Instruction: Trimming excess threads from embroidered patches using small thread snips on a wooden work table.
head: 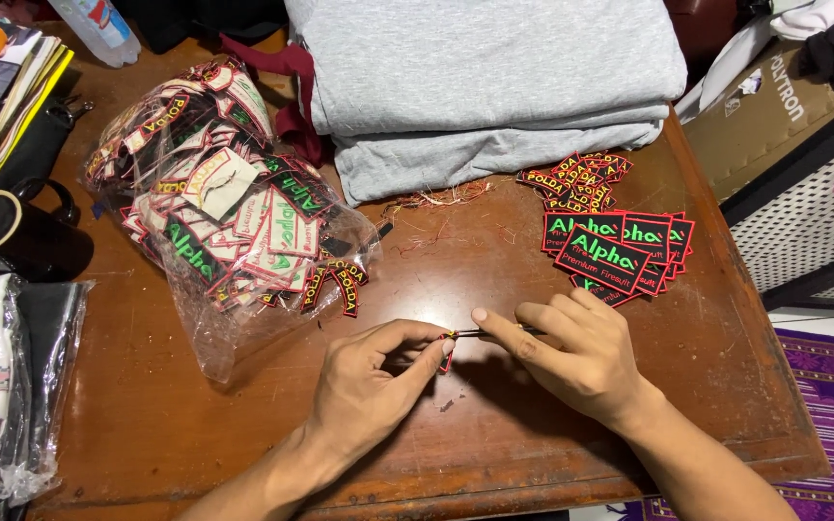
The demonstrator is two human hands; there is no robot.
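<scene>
Midway across the brown wooden tabletop [494, 251], a small black embroidered patch with red edging [448, 359] is pinched in the left hand [371, 391], steadied for the slim dark tool [494, 332] gripped in the right hand [571, 355]; sorted patch stacks [610, 236] lie beyond, a clear bag of patches [224, 207] left.

Two bare forearms, left hand [364, 391], right hand [571, 352], no sleeves
</scene>
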